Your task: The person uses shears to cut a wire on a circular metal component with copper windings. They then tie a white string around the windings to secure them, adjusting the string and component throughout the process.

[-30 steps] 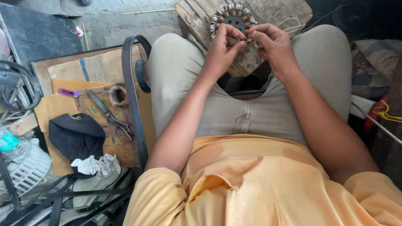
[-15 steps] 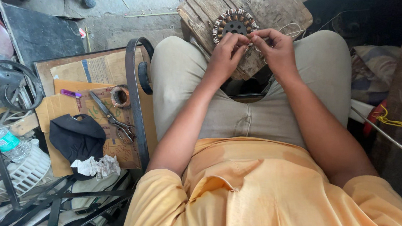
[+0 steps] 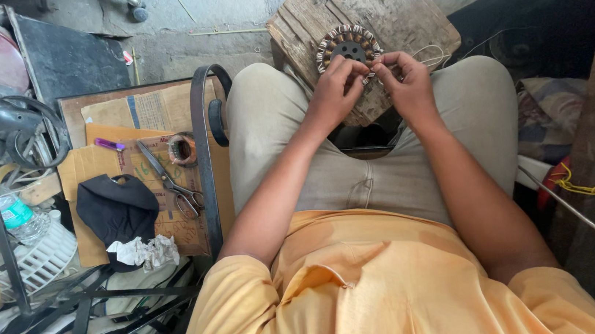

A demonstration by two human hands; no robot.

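Note:
A round motor stator (image 3: 349, 46) with copper coils around its rim lies on a worn wooden block (image 3: 383, 3) in front of my knees. My left hand (image 3: 337, 85) pinches the stator's near edge with bent fingers. My right hand (image 3: 406, 80) is beside it, fingertips closed on the same near edge, with thin pale wire (image 3: 434, 54) looping out to the right. Both hands meet at the lower rim and hide that part of the coils.
To my left, a cardboard-covered board (image 3: 95, 166) holds scissors (image 3: 170, 180), a roll of tape (image 3: 181, 149), a purple marker (image 3: 110, 144), a black cloth (image 3: 118, 208) and crumpled paper. A plastic bottle (image 3: 19, 215), white fan grille and metal frames crowd the far left. A cord (image 3: 590, 221) runs at right.
The view has shifted slightly, so the block and stator sit a little lower. Both hands stay on the stator's near edge, fingers working closer together.

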